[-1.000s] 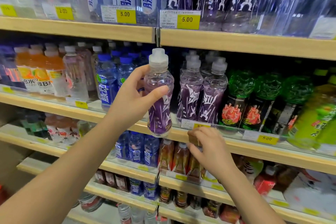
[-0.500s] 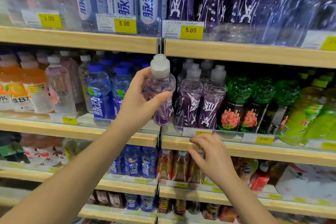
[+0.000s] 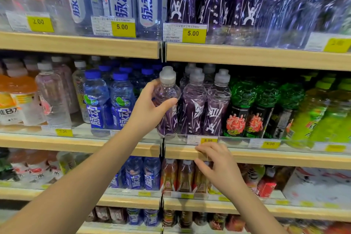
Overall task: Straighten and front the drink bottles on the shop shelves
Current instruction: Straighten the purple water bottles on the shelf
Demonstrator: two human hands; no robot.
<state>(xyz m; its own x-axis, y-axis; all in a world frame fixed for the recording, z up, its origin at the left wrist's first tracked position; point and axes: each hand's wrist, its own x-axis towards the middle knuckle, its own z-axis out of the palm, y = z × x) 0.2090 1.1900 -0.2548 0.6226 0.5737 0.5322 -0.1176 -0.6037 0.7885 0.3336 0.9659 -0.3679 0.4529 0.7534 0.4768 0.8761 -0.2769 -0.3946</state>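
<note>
My left hand [image 3: 147,108] is wrapped around a purple drink bottle [image 3: 168,99] with a grey cap, holding it upright at the left end of the purple row on the middle shelf [image 3: 266,156]. Its base is at the shelf's clear front rail. Two matching purple bottles [image 3: 205,104] stand just right of it, with more behind. My right hand [image 3: 216,165] rests on the wooden shelf edge below the 5.00 price tag [image 3: 208,140], fingers spread, holding nothing.
Blue-capped bottles [image 3: 106,100] stand left of the purple row, green ones [image 3: 252,108] and yellow-green ones to the right. Orange and pale bottles fill the far left. The top shelf [image 3: 247,55] holds big blue and purple bottles. Lower shelves carry smaller drinks.
My left hand has carried the purple bottle from out in front of the shelf back and down into the row's left end. My right hand stayed on the shelf edge.
</note>
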